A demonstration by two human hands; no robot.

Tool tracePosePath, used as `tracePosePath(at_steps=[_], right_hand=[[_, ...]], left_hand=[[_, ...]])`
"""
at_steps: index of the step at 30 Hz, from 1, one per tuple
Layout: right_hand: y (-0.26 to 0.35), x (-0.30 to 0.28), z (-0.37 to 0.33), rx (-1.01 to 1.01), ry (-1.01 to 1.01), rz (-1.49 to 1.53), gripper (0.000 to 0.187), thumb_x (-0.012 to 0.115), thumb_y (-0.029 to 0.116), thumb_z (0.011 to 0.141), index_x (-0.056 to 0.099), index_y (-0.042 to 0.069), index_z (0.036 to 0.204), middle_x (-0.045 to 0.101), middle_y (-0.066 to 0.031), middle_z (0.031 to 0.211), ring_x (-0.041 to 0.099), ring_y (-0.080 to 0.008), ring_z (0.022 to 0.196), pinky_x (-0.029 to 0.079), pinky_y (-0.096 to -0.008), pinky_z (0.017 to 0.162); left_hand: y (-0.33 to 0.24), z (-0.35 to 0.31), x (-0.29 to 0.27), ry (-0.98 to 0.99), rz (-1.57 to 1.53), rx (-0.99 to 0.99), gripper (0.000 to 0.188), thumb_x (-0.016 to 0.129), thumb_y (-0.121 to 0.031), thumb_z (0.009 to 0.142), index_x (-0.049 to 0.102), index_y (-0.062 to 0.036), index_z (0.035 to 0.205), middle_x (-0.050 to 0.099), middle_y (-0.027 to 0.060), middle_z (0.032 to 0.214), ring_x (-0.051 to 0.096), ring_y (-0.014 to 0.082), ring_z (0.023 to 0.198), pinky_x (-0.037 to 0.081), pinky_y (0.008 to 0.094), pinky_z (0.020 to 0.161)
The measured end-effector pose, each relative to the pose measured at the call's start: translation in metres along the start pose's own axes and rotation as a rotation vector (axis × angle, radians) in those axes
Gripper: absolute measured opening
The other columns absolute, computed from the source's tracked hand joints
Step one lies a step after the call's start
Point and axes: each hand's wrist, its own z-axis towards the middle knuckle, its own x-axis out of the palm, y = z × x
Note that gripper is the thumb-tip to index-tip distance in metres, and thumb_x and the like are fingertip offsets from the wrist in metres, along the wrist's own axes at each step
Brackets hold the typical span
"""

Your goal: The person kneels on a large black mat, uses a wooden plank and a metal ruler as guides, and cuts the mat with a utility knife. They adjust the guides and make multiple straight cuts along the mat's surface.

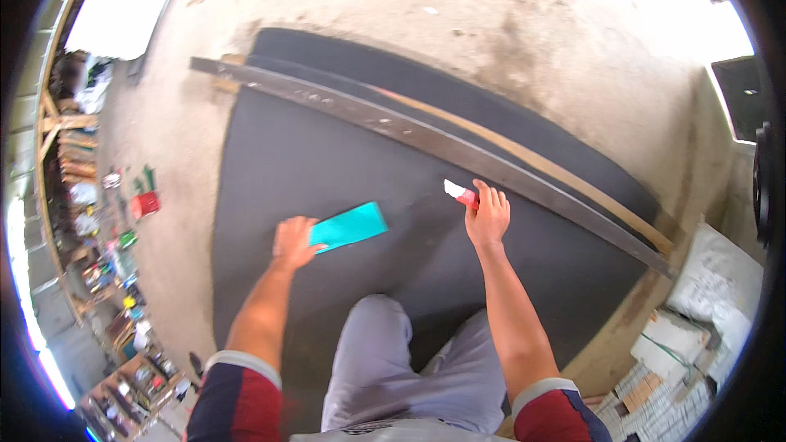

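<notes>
My left hand [295,241] is closed on one end of a flat teal rectangular piece [354,227], which points to the right over a large dark grey sheet [282,160]. In my right hand [489,217] is a small red-handled tool [464,196] with a short white tip pointing left; its exact kind cannot be made out. That hand is just on the near side of a long, straight dark bar [417,133]. The bar lies slantwise across the sheet, from far left to near right. Beyond it a thin wooden strip [524,153] runs roughly alongside.
My knees [372,336] are over the sheet's near part. A red container [145,204] stands on the concrete floor [176,139] at left, near cluttered shelves [123,393]. White sacks [720,278] and a pale box [669,344] lie at right.
</notes>
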Motion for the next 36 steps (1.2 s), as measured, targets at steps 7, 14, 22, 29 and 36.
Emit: tracePosePath(at_steps=[7,14,22,29,36], right_hand=[[-0.105,-0.034,0.07,0.125,-0.141,-0.222,0.04,0.08,0.013,0.081,0.071,0.015,0.12,0.069,-0.005,0.109,0.063,-0.0324,0.104,0.05,-0.0462,0.09],[-0.113,-0.012,0.092,0.214,0.005,-0.215,0.025,0.079,0.017,0.084,0.069,0.014,0.106,0.069,-0.0043,0.107,0.062,-0.0314,0.105,0.051,-0.0461,0.09],[-0.126,-0.005,0.093,0.281,0.099,-0.263,0.017,0.075,0.016,0.085,0.062,0.011,0.095,0.067,-0.0074,0.101,0.063,-0.0329,0.103,0.051,-0.0462,0.086],[-0.12,-0.007,0.097,0.298,0.144,-0.237,0.016,0.073,0.016,0.088,0.061,0.01,0.095,0.066,-0.0096,0.099,0.063,-0.0357,0.099,0.052,-0.0494,0.085],[-0.121,-0.007,0.101,0.245,0.119,-0.213,0.022,0.077,0.016,0.081,0.061,0.01,0.096,0.066,-0.0105,0.1,0.063,-0.0355,0.099,0.052,-0.0493,0.086]], left_hand=[[-0.098,0.136,-0.068,-0.485,-0.014,0.083,0.06,0.07,-0.05,0.098,0.059,-0.0121,0.143,0.054,0.0109,0.152,0.044,0.0342,0.147,0.032,0.0536,0.123],[-0.177,0.283,-0.115,-0.668,-0.057,0.266,0.033,0.061,-0.034,0.106,0.067,-0.0123,0.13,0.063,0.0099,0.14,0.051,0.0341,0.141,0.035,0.0543,0.122],[-0.203,0.294,-0.115,-0.577,-0.209,0.352,0.03,0.062,-0.037,0.104,0.073,-0.0121,0.116,0.065,0.0125,0.126,0.06,0.0353,0.124,0.041,0.055,0.118],[-0.201,0.295,-0.115,-0.48,-0.073,0.323,0.047,0.051,-0.048,0.108,0.065,-0.0187,0.143,0.063,0.0121,0.144,0.053,0.0365,0.14,0.031,0.0572,0.126],[-0.182,0.294,-0.129,-0.237,0.07,0.489,0.099,0.056,-0.086,0.087,0.049,-0.0202,0.161,0.05,0.013,0.163,0.04,0.0382,0.154,0.023,0.0567,0.131]])
